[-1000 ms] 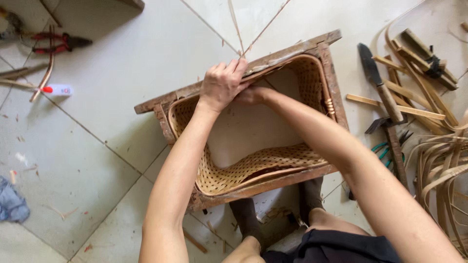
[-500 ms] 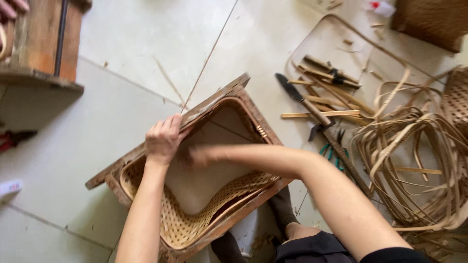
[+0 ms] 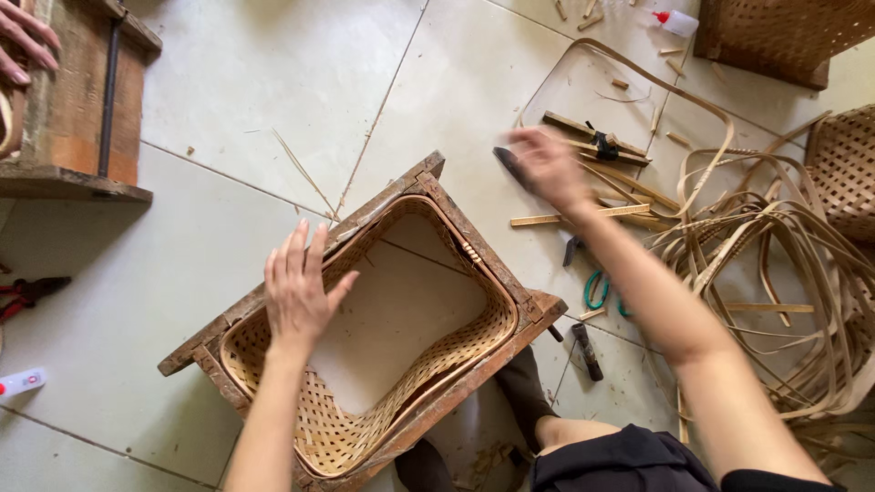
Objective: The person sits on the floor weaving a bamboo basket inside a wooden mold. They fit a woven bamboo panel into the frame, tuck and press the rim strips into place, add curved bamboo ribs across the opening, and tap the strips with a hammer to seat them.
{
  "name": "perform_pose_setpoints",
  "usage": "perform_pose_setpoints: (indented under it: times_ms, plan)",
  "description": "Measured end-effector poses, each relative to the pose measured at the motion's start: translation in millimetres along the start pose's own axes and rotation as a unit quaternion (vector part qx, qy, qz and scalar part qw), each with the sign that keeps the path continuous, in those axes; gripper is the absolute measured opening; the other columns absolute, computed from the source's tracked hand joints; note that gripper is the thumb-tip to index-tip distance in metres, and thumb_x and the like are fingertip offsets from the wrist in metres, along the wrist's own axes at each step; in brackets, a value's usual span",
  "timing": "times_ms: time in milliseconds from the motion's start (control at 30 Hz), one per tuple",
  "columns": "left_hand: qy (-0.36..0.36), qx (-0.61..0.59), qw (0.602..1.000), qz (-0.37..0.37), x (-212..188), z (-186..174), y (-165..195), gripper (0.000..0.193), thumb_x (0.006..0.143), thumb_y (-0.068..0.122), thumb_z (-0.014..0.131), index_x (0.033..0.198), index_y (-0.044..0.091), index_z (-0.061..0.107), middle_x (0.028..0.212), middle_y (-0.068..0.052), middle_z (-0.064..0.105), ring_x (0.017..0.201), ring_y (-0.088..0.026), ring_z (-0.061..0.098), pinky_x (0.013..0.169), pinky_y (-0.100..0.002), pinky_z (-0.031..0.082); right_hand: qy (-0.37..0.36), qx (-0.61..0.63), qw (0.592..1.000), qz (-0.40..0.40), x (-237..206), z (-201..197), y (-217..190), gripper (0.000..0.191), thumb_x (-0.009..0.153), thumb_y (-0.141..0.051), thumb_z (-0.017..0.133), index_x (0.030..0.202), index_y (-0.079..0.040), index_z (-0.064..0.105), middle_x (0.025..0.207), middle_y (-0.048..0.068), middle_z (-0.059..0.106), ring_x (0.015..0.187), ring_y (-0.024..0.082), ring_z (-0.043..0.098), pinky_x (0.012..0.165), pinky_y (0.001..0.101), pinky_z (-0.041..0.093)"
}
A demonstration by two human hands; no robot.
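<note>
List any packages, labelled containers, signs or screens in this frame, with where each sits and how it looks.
Small white squeeze bottle with a red cap: lying on the floor tiles at top right, beside the woven basket.
Small white tube with a red band: lying on the tiles at the far left edge, below the red pliers.
No signs or screens.
</note>
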State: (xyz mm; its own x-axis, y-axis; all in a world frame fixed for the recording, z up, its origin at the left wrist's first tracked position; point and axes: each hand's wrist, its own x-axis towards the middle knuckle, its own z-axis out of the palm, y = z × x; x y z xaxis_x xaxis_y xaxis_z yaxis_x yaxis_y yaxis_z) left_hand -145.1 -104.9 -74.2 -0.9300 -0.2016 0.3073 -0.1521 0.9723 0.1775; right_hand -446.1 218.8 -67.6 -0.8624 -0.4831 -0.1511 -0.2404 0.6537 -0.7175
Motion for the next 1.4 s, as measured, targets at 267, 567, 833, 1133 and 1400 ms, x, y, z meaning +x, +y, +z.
perform_pose_setpoints:
  times_ms: [267,567,833,1133,1400]
  plan:
    - [0.066,-0.100,0.992,-0.043,-40,-16,56,0.057,0.096,0.030,0.071,0.145,0.011,0.051,0.150,-0.013,0.055,0.144,-0.029,0.046,0.122,-0.044,0.039,0.107,-0.309,0.943,0.063,-31,-55,138,0.018,0.098,-0.013,0.069,0.115,-0.010,0.068,0.110,0.014,0.069,0.106,0.034,0.066,0.090,0.0488,0.055]
    - [0.070,-0.476,0.869,-0.115,-9,-90,142,0.048,0.102,0.017,0.056,0.148,0.005,0.051,0.148,-0.017,0.058,0.126,-0.030,0.061,0.097,-0.040,0.049,0.047,0.059,0.908,-0.412,-125,4,-88,0.015,0.103,-0.010,0.062,0.114,-0.007,0.071,0.111,0.006,0.072,0.097,0.021,0.072,0.082,0.0290,0.062]
    - [0.105,-0.391,0.913,0.049,-10,-182,155,0.033,0.092,0.007,0.072,0.125,0.004,0.071,0.097,-0.007,0.071,0.085,-0.019,0.070,0.070,-0.033,0.059,-0.301,0.161,0.824,-0.452,-111,25,-174,0.031,0.087,-0.012,0.075,0.117,-0.005,0.074,0.134,0.016,0.067,0.123,0.032,0.067,0.100,0.0412,0.057]
    - [-0.140,-0.289,0.945,-0.057,-79,-47,124,0.024,0.096,0.032,0.070,0.117,0.025,0.079,0.081,-0.006,0.058,0.073,-0.026,0.065,0.064,-0.042,0.054,-0.289,0.314,0.891,-0.154,-18,-18,-193,0.065,0.105,-0.057,0.038,0.148,-0.012,0.054,0.136,0.012,0.067,0.122,0.023,0.065,0.105,0.0402,0.050]
    - [-0.225,-0.396,0.888,-0.065,-86,21,118,0.024,0.090,0.029,0.072,0.109,0.016,0.079,0.098,-0.009,0.072,0.090,-0.030,0.070,0.080,-0.043,0.057,-0.201,-0.153,0.884,-0.394,-15,54,-221,0.015,0.090,-0.029,0.076,0.103,-0.026,0.082,0.111,0.000,0.074,0.084,0.017,0.072,0.073,0.0336,0.061]
